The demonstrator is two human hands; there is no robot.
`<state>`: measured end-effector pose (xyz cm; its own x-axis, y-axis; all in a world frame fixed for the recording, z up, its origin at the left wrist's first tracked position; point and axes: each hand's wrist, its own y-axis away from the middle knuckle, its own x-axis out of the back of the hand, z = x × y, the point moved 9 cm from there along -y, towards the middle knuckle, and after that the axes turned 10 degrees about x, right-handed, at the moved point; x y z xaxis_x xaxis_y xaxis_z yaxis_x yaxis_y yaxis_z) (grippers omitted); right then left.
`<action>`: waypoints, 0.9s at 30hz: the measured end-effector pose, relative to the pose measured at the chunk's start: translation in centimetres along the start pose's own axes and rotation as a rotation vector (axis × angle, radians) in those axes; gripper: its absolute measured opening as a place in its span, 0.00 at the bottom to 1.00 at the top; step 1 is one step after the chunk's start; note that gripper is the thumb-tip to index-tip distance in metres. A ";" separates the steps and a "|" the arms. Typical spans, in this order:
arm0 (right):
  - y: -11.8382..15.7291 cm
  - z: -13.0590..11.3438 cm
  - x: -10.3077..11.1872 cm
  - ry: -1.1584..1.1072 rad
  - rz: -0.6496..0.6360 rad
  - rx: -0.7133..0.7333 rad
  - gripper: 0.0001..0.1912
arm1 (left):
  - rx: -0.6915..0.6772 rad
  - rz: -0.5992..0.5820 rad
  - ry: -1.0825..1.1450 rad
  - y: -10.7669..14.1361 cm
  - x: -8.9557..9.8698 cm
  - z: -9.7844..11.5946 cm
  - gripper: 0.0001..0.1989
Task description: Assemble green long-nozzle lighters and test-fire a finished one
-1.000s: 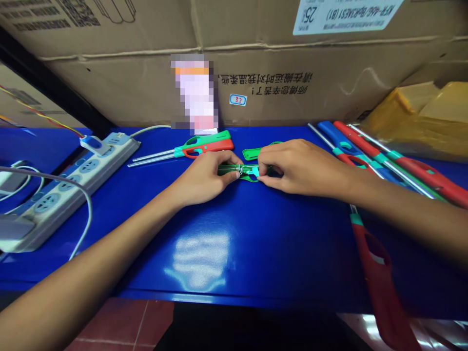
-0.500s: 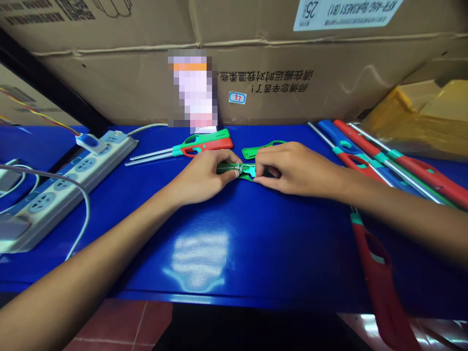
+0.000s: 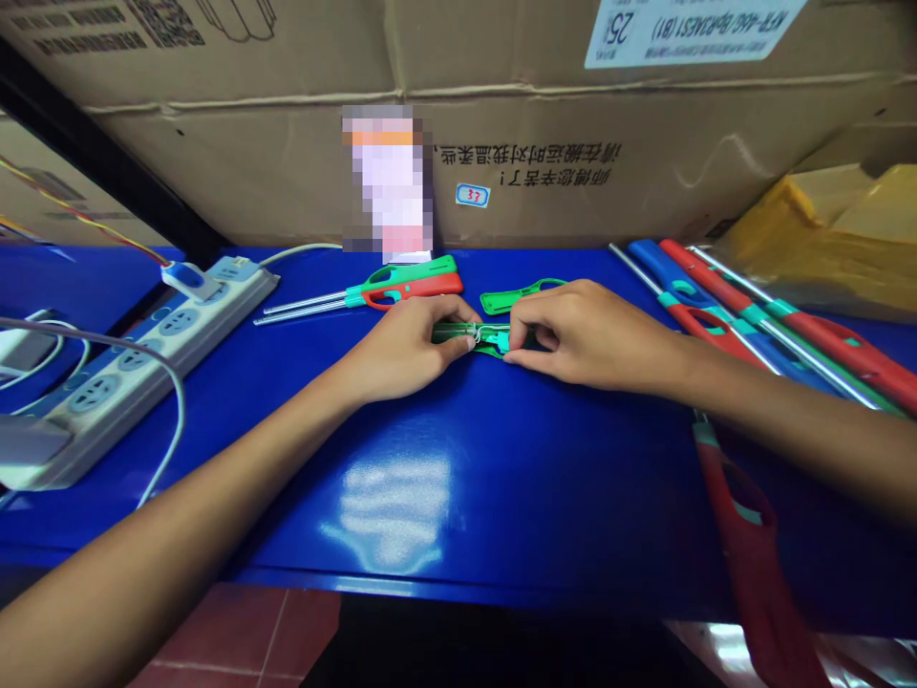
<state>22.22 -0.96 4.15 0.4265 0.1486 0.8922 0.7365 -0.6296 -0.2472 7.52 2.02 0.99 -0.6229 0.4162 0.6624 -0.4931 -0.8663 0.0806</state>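
Note:
Between my hands lies an opened green lighter casing [image 3: 489, 351], with thin white wire and a teal part [image 3: 497, 339] inside it. My left hand [image 3: 412, 349] closes its thumb and fingers on the casing's left end. At the other end my right hand [image 3: 573, 334] pinches the teal part; its fingertips partly hide it. Just behind the hands rests a separate green half shell [image 3: 505, 299]. Left of that lie a green long-nosed lighter [image 3: 412, 274] and a red long-nosed lighter [image 3: 426, 286], side by side, metal tubes pointing left.
Several red and blue lighters [image 3: 723, 296] lie at the right, one red lighter [image 3: 759, 554] overhanging the front edge. A white power strip [image 3: 158, 358] with cables runs along the left. A cardboard box [image 3: 287, 162] forms the back, and a phone-like upright object [image 3: 393, 186], pixelated, leans there.
The whole view has shifted slightly, so things sit a little further right. Both hands keep their grip on the casing and teal part; little else differs.

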 end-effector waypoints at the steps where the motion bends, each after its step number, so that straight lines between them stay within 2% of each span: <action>1: 0.0 0.1 -0.1 -0.003 0.000 -0.002 0.08 | -0.001 -0.002 -0.002 0.0 0.0 0.0 0.11; 7: 0.0 0.3 -0.3 -0.002 0.012 0.015 0.08 | -0.006 -0.004 0.018 -0.1 0.0 0.0 0.11; 27: 0.9 -1.1 -0.6 0.220 0.043 0.248 0.08 | -0.023 -0.035 0.036 -0.2 -0.2 -0.4 0.10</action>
<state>22.06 -2.47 3.85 0.3566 -0.0594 0.9324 0.8369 -0.4233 -0.3471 7.46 2.25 0.55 -0.6262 0.4565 0.6320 -0.5287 -0.8444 0.0861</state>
